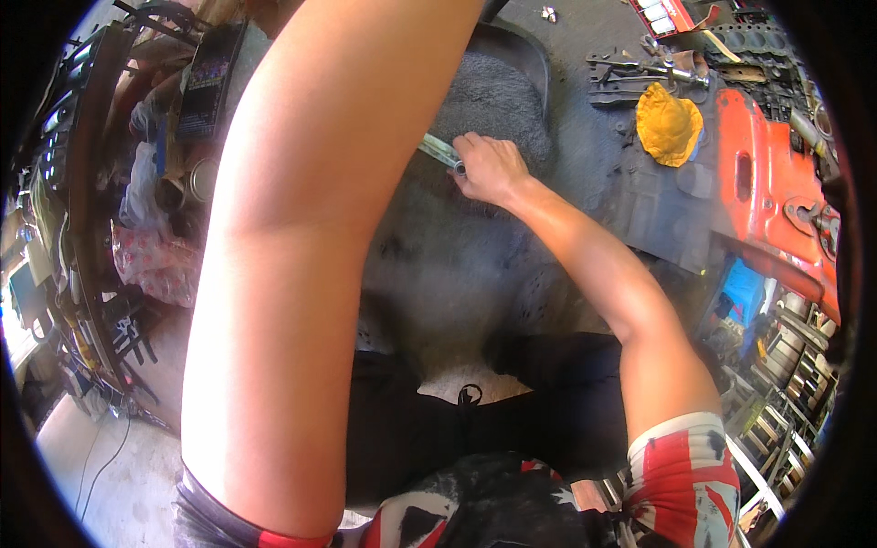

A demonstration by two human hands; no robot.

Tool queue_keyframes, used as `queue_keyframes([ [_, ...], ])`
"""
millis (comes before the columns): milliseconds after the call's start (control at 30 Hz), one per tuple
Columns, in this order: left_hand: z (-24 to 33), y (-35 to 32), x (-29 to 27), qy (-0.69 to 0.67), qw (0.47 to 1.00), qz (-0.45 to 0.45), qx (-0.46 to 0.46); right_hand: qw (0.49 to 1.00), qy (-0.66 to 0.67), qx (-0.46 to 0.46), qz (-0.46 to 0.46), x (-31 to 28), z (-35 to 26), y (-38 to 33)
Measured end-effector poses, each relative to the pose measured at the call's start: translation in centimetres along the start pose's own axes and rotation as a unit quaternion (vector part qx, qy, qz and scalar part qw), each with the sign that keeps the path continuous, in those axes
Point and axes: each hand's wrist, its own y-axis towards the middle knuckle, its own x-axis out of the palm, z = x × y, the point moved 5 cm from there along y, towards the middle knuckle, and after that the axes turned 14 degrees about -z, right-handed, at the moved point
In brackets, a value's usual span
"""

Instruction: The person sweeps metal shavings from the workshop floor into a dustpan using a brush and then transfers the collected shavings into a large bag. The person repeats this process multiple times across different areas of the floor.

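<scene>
My right hand (493, 171) is closed around a silvery metal bar with a round end (440, 150). The bar's far part disappears behind my left arm (292, 210). Just beyond the hand lies a dark, round-cornered tray (546, 73) with grey, grainy or fuzzy-looking material (489, 100) in it. My left arm fills much of the view and runs up past the top edge. The left hand itself is out of the picture, so its fingers do not show.
On the right, a yellow cloth hat (670, 125) lies beside a red metal machine part (754, 173), with metal tools (649, 75) beyond. A blue object (743, 290) and metal pieces are nearer. Along the left stands a cluttered rack (87, 183), plastic bags (142, 196) next to it.
</scene>
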Motion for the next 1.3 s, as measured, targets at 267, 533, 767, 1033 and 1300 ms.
queue_keyframes([
  [267, -0.1, -0.1, 0.0, -0.041, 0.998, -0.021, -0.037, 1.0, -0.004, -0.005, 0.006, -2.3, -1.1, -0.4],
  [533, 0.0, 0.4, 0.2, -0.041, 0.998, -0.02, -0.035, 0.98, 0.086, -0.135, -0.122, 1.4, -7.5, -8.2],
  [767, -0.2, 0.2, 0.2, -0.04, 0.999, -0.013, -0.023, 0.962, 0.068, -0.115, -0.239, 8.2, -6.3, -9.8],
  [1033, -0.2, 0.2, 0.4, -0.035, 0.999, 0.0, -0.013, 0.97, -0.055, -0.178, -0.154, 3.5, 0.0, -4.9],
  [1300, 0.2, -0.1, 0.2, -0.024, 1.0, -0.011, -0.001, 0.98, -0.095, -0.166, -0.058, -0.6, 3.6, -0.8],
])
